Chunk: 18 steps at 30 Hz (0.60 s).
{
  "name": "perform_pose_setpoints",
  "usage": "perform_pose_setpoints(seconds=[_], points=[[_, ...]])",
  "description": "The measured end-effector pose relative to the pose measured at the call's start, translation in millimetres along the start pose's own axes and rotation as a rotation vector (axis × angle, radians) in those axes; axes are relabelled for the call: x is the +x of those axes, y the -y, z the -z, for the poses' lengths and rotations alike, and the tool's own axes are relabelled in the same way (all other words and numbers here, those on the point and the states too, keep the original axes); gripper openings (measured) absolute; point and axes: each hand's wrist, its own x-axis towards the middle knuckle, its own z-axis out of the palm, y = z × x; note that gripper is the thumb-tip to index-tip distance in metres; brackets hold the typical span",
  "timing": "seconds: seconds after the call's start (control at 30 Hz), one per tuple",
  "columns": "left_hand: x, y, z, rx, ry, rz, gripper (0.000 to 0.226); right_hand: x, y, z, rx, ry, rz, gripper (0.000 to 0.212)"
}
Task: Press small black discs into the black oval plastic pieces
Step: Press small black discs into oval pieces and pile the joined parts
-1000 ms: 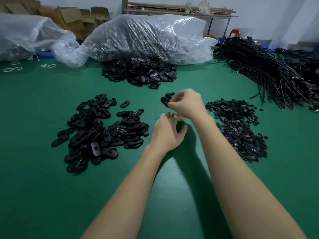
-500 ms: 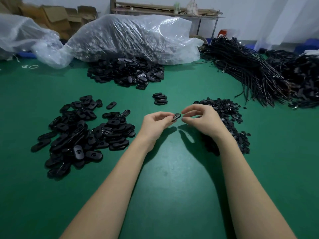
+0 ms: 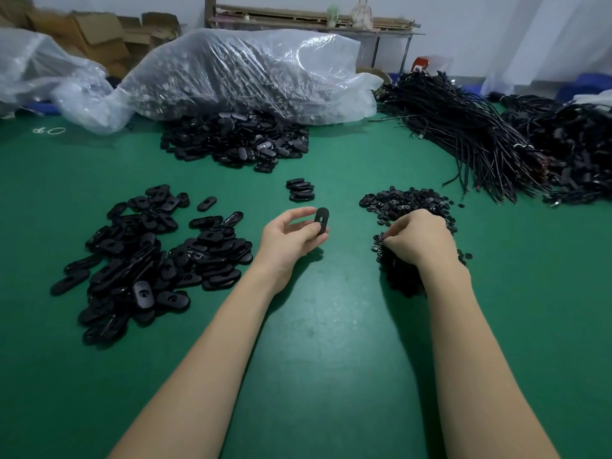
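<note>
- Since half a second ago: right hand (image 3: 418, 238) gone from the oval piece (image 3: 321, 220) down into the disc pile (image 3: 410, 207), grip curled, contents hidden.
- Left hand (image 3: 291, 238) pinching oval piece upright by its lower end.
- Likely light, stiff, smooth; best held by the edges.

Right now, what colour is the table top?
The flat table top is green, seen in the head view.

One black oval plastic piece (image 3: 322, 220) is held upright above the green table (image 3: 331, 326), its slotted face turned toward the camera. A large loose heap of oval pieces (image 3: 149, 260) is spread to the left, and a small stack of oval pieces (image 3: 300, 189) is set farther back near the middle. The pile of small black discs (image 3: 410, 203) is heaped to the right.
</note>
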Motion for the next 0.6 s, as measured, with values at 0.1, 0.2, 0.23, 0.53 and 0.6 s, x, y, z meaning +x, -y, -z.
perform_pose_setpoints(seconds=[0.1,0.2,0.23,0.53,0.6], points=[[1.1,2.4,1.2,0.001,-0.016,-0.028,0.019,-2.0,-0.4,3.2,0.048,-0.036,0.013,0.018],[1.9,5.0,2.3,0.061,0.001,-0.061,0.013,-0.8,-0.2,7.2,0.162,-0.066,0.073,0.012],[2.1,6.0,2.7,0.089,0.017,-0.072,0.014,-0.5,0.5,7.6,0.246,-0.057,0.097,0.009],[-1.8,9.6,4.6,0.164,0.059,-0.146,0.018,-10.3,18.0,-9.2,0.903,0.305,0.171,0.005],[-1.4,9.8,4.9,0.103,0.069,-0.142,0.017,-10.7,18.3,-12.8,0.899,0.335,0.145,0.006]])
